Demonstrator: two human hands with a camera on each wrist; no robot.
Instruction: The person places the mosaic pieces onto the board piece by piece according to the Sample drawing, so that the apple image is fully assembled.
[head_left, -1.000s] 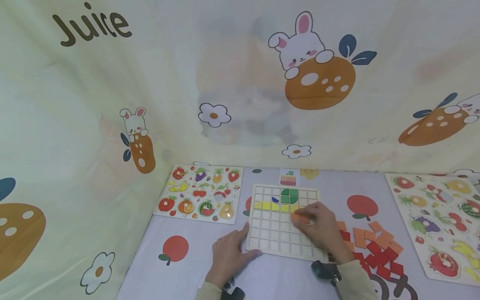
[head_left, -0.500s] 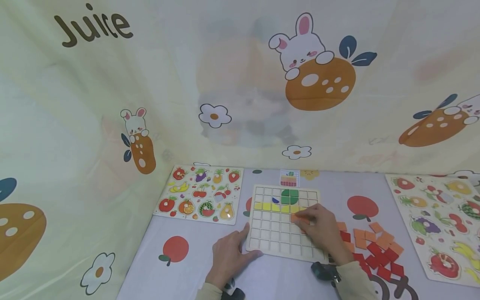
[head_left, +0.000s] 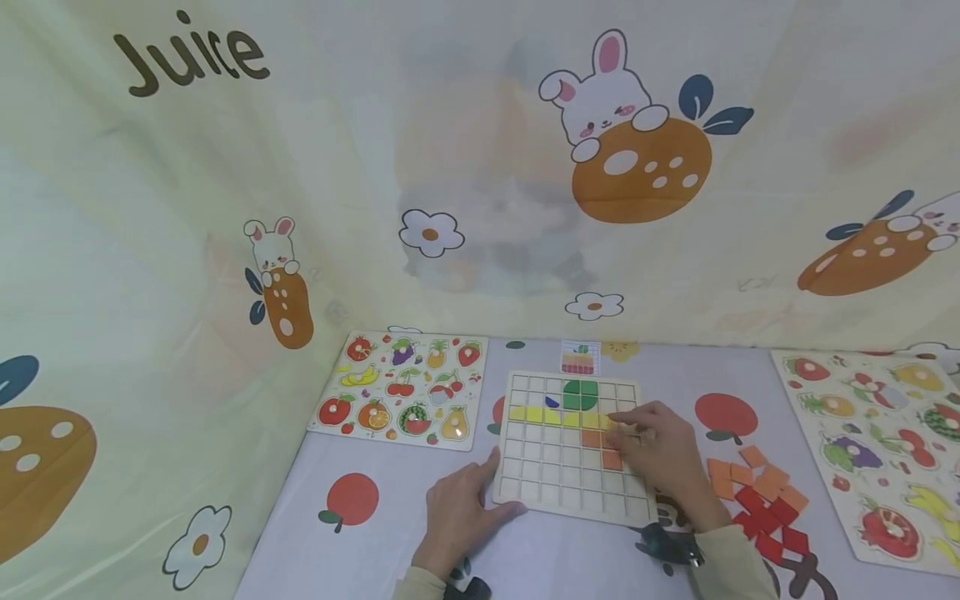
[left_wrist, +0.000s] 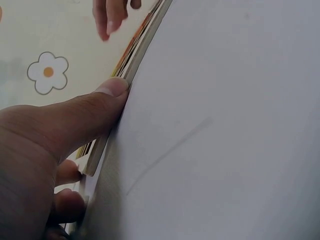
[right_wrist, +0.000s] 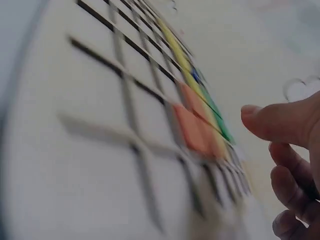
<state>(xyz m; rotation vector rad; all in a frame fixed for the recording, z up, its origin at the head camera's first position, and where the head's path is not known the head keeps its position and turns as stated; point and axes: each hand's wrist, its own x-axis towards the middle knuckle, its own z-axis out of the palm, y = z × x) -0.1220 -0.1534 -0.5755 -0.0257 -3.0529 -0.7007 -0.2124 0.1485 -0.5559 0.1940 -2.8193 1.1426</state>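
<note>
Some orange tiles (head_left: pixel 592 438) sit near three o'clock on the board (head_left: pixel 551 476); the right hand (head_left: pixel 658 448), grip seemingly empty, should square them gently while the left hand (head_left: pixel 459 507), grip spread, steadies eight o'clock.

The grid (head_left: pixel 558 492) I touch looks like matt wood. Right of it, tiles (head_left: pixel 765 514) look smooth; left, the fruit board (head_left: pixel 380 388) has a glossy glint. Behind the grid, the sheet (head_left: pixel 510 250) looks creased. My right sleeve (head_left: pixel 735 562) looks like cloth.
</note>
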